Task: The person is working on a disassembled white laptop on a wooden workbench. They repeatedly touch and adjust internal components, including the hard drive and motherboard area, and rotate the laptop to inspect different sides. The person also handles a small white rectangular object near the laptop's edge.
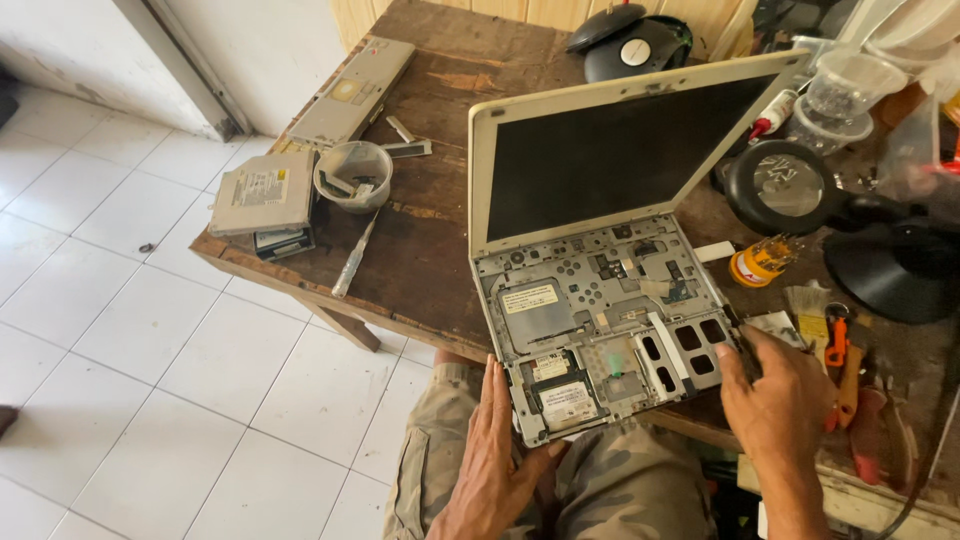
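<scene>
The big brown wooden table (440, 240) sits in front of me. On it, at the near edge, is an old white laptop (600, 260) with its lid up, its screen dark, and its keyboard gone, so I see the metal insides. My left hand (497, 460) is flat and open, pressed against the laptop's near left edge. My right hand (775, 385) is curled at the laptop's right corner; I cannot tell if it holds something. Far to the left lies a grey disc drive (262, 192), beside a small round tub (353, 175) and a thin screwdriver (352, 260).
</scene>
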